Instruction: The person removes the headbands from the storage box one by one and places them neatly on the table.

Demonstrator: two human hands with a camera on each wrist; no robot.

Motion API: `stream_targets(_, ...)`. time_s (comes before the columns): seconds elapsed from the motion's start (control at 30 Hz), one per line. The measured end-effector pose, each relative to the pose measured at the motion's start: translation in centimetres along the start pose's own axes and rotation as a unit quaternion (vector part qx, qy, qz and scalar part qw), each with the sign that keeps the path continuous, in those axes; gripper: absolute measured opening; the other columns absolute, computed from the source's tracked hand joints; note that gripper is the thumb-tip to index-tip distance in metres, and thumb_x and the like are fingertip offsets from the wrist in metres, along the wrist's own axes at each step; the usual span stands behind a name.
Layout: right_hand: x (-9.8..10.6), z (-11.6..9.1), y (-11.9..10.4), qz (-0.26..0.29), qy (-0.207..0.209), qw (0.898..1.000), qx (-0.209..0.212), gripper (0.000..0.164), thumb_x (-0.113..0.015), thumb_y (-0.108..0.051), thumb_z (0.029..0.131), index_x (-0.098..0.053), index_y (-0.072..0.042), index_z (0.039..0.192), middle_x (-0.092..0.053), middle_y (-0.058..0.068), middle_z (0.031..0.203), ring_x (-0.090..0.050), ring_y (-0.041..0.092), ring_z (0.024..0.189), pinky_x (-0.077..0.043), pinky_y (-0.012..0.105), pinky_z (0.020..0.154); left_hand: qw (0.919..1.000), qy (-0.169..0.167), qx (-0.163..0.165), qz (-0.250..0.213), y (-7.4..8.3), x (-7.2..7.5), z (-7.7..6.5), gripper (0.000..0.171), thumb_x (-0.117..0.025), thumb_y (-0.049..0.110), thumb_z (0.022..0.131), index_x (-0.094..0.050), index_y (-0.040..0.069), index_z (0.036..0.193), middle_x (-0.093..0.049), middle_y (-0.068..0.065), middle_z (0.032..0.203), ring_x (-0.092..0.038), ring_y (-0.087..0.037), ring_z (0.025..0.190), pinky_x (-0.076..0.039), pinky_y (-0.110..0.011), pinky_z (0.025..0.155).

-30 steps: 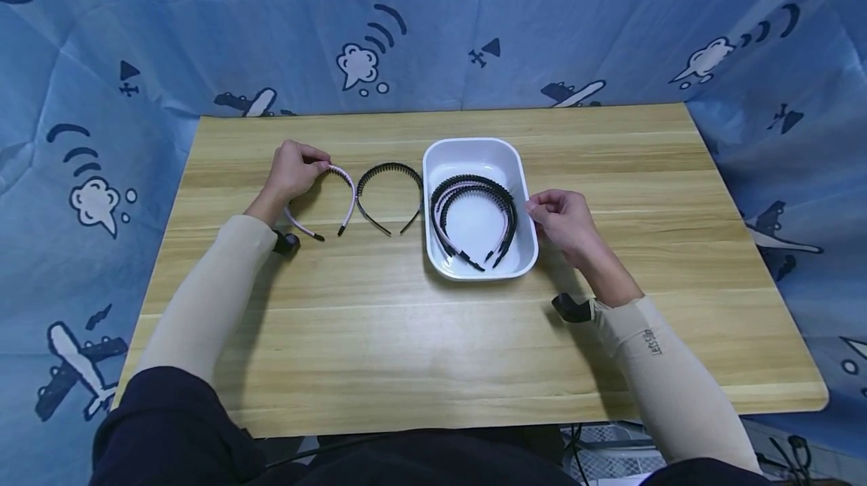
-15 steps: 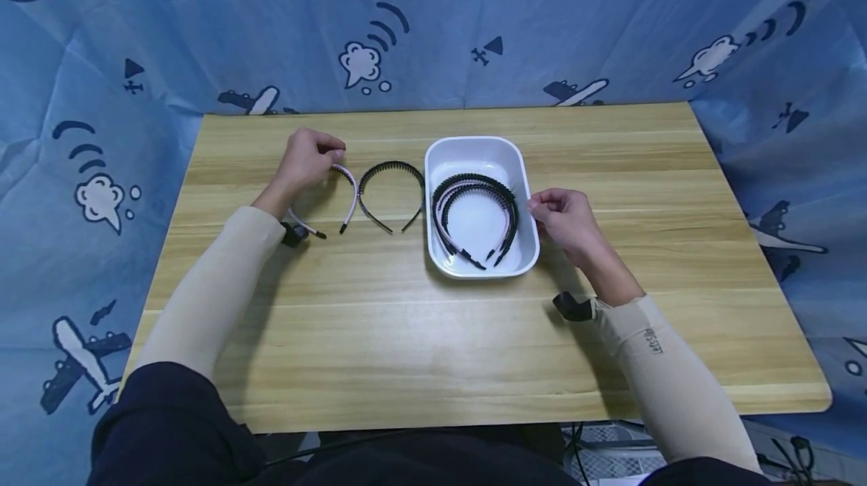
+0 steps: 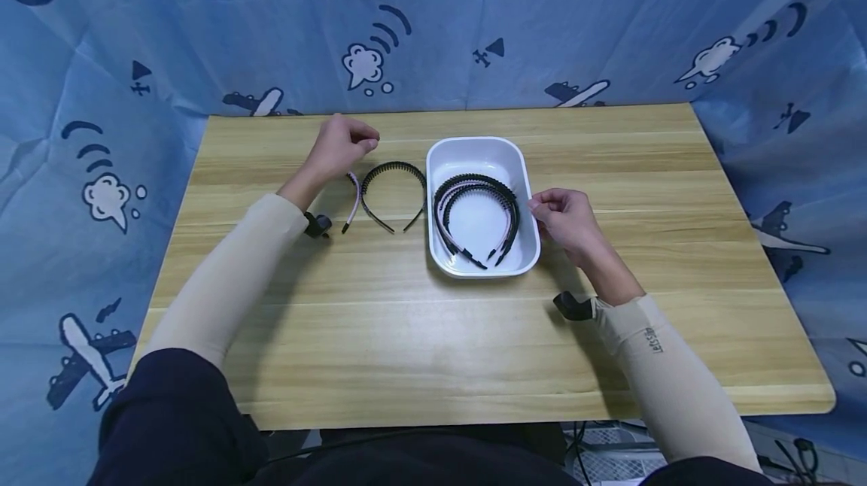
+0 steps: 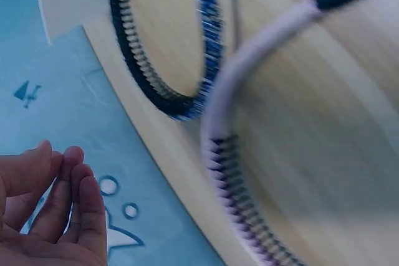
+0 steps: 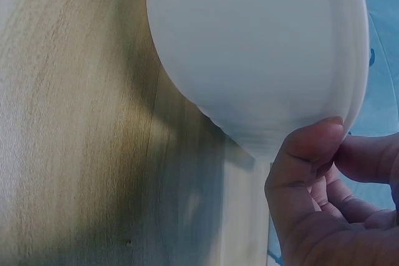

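Observation:
My left hand hangs above the table's far left part with loosely bent fingers and nothing between them; the left wrist view shows the same hand apart from the headbands. Under it lies a pale pink toothed headband, partly hidden by the hand and wrist. Just right of that one is a black toothed headband, which lies beside a white plastic tub. Several black and pink headbands are nested inside the tub. My right hand pinches the tub's right rim between thumb and finger.
Everything stands on a light wooden table. A blue curtain printed with planes and clouds surrounds its back and sides. Dark cables hang below the front edge, near the right arm.
My left hand has come off the pink headband and moved right and away from me, toward the black headband. The right hand keeps its hold on the tub's rim.

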State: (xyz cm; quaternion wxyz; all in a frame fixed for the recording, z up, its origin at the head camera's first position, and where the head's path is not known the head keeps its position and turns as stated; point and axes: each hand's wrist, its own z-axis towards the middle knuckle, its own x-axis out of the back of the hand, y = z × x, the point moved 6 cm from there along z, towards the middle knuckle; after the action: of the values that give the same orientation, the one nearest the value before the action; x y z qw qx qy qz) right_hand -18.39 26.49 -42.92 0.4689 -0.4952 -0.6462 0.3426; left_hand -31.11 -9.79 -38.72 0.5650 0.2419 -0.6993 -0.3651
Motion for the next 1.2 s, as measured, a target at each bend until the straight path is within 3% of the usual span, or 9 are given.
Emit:
stream_targets(0.6,0.1,0.2,0.4,-0.002,0.004,1.000,-0.002,0.033,-0.060,-0.011,0.107,-0.057,0.016,0.126,-0.060,-0.010,0.074,-0.059,0.003,0.064,-0.055,0.023,0.058,0.9966,-0.034,-0.071,0.025,6.5,-4.0,1.5,0.026,-0.065,0.011,0.104,-0.076,0.000,0.125,-0.077,-0.017,0.123,-0.071,-0.027,0.111,-0.058,-0.038,0.099)
stream_targets(1.2,0.1,0.0,0.1,-0.011,0.006,1.000,0.004,0.032,-0.060,-0.012,0.107,-0.058,0.015,0.125,-0.060,-0.009,0.077,-0.059,0.003,0.065,-0.055,0.024,0.059,0.9932,-0.066,-0.093,0.022,9.7,-7.3,1.9,0.023,-0.065,0.010,0.104,-0.077,0.001,0.121,-0.077,-0.014,0.120,-0.070,-0.023,0.108,-0.058,-0.034,0.097)
